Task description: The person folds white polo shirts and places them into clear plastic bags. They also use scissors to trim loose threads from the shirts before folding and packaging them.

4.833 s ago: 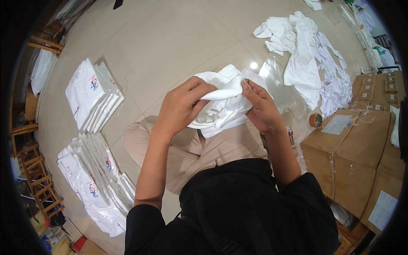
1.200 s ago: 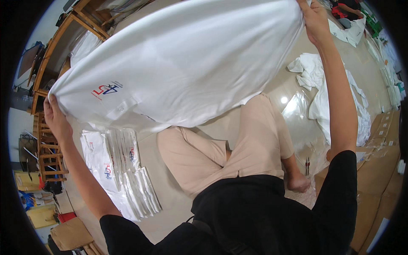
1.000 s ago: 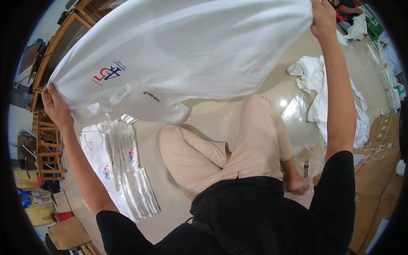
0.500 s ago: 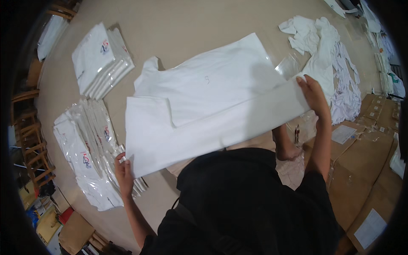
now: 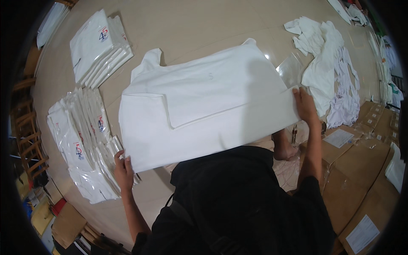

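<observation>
A white T-shirt (image 5: 191, 89) lies spread in front of me, one side folded over lengthwise so a sleeve rests on top. My left hand (image 5: 124, 170) grips the near left corner of the folded strip, fingers closed on the cloth. At the opposite end my right hand (image 5: 305, 106) pinches the right corner, its thumb on top. Beside my left hand are packed white shirts (image 5: 78, 144) in clear plastic, leaning in a row. A flat clear plastic sheet (image 5: 291, 68) lies past the shirt's right edge, near my right hand.
Another stack of bagged white shirts (image 5: 95, 46) stands at the far left. Loose white garments (image 5: 321, 55) are heaped at the far right. Brown cardboard boxes (image 5: 348, 165) with paper labels lie on the right. Wooden chairs (image 5: 25, 136) line the left edge.
My right hand has come down toward me, lowering the right end of the folded strip. My left hand stays at its corner. The whole view has shifted slightly.
</observation>
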### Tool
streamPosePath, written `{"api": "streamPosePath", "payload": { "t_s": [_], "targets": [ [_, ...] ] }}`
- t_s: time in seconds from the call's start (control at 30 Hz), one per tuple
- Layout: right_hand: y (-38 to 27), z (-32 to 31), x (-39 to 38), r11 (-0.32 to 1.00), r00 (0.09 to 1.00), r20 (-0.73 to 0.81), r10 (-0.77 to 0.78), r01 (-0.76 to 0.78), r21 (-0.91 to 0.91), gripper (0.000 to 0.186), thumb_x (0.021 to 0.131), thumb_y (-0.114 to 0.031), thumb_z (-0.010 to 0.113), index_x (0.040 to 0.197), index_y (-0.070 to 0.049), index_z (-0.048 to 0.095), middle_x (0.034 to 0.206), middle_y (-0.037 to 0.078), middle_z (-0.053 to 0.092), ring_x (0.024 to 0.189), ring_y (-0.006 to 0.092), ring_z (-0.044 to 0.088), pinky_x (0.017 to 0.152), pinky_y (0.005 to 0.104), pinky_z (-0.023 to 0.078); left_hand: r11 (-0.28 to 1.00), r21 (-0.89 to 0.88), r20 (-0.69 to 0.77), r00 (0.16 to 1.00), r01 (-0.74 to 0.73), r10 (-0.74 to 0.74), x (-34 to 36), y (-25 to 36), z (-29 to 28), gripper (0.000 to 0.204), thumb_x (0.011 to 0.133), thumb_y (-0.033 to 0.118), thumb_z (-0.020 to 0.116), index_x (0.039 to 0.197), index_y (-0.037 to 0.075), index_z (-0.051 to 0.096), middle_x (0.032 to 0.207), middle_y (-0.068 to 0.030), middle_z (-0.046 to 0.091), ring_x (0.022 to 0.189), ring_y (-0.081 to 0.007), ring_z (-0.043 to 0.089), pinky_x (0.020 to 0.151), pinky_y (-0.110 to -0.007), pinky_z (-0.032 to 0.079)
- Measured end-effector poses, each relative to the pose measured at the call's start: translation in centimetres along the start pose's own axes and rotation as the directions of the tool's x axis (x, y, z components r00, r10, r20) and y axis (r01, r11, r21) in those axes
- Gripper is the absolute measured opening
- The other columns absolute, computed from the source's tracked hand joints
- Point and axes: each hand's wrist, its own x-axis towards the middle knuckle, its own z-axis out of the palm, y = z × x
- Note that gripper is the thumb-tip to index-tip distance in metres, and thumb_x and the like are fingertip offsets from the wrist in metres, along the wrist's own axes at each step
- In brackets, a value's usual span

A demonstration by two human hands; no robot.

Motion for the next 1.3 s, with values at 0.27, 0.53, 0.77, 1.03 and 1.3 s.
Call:
{"api": "streamPosePath", "payload": {
  "t_s": [0.27, 0.53, 0.77, 1.03, 1.3],
  "targets": [
    [-1.0, 5.4, -1.3, 0.998, 0.959, -0.28, -0.035, 0.019, -0.058, 0.027, 0.112, -0.026, 0.061, 0.122, -0.001, 0.066, 0.112, 0.028, 0.074, 0.1, 0.045, 0.074, 0.086, 0.053, 0.057, 0.977, 0.185, -0.237, 0.96, -0.108, 0.151, 0.0, 2.3, 6.8, 0.061, 0.109, 0.022, 0.065, 0.16, -0.004, 0.043, 0.148, -0.0258, 0.054, 0.141, -0.0403, 0.048, 0.118, -0.052, 0.038],
    [-20.0, 6.5, 3.8, 0.672, 0.686, -0.039, -0.727, 0.722, 0.166, 0.029, 0.085, -0.018, 0.086, 0.112, -0.008, 0.082, 0.1, 0.012, 0.068, 0.104, 0.033, 0.066, 0.092, 0.0443, 0.054, 0.897, 0.23, 0.056, 0.925, -0.377, 0.375, -0.1, 13.5, 11.5, 0.075, 0.105, 0.029, 0.063, 0.171, 0.007, 0.038, 0.181, -0.0266, 0.018, 0.167, -0.0529, 0.009, 0.132, -0.068, 0.007],
    [-21.7, 10.3, 9.2, 0.584, 0.534, 0.31, -0.787, 0.806, 0.095, 0.014, 0.095, -0.017, 0.081, 0.101, -0.005, 0.079, 0.096, 0.009, 0.067, 0.098, 0.029, 0.065, 0.088, 0.0404, 0.053, 0.907, 0.244, -0.035, 0.932, -0.343, 0.362, 4.8, 15.2, 10.3, 0.077, 0.105, 0.038, 0.065, 0.172, 0.011, 0.038, 0.181, -0.0253, 0.02, 0.167, -0.0533, 0.009, 0.131, -0.069, 0.006],
    [-19.2, 8.7, 15.2, 0.732, 0.754, -0.001, -0.657, 0.639, 0.237, 0.014, 0.107, -0.011, 0.061, 0.114, -0.001, 0.067, 0.11, 0.018, 0.072, 0.101, 0.0365, 0.07, 0.091, 0.0447, 0.055, 0.967, 0.056, -0.18, 0.95, -0.247, 0.254, 13.5, 12.3, 8.3, 0.07, 0.113, 0.041, 0.057, 0.171, 0.009, 0.037, 0.178, -0.0275, 0.027, 0.165, -0.0488, 0.023, 0.133, -0.057, 0.019],
    [-21.8, 5.3, 16.3, 0.685, 0.57, 0.383, -0.727, 0.645, 0.339, 0.025, 0.09, -0.022, 0.088, 0.106, -0.003, 0.082, 0.104, 0.011, 0.075, 0.094, 0.021, 0.069, 0.085, 0.0368, 0.057, 0.841, -0.315, 0.351, 0.877, 0.44, -0.328, 26.5, 11.0, 6.1, 0.079, 0.109, 0.056, 0.054, 0.159, -0.005, 0.05, 0.146, -0.0268, 0.068, 0.135, -0.0346, 0.066, 0.118, -0.04, 0.046]
  ]
}}
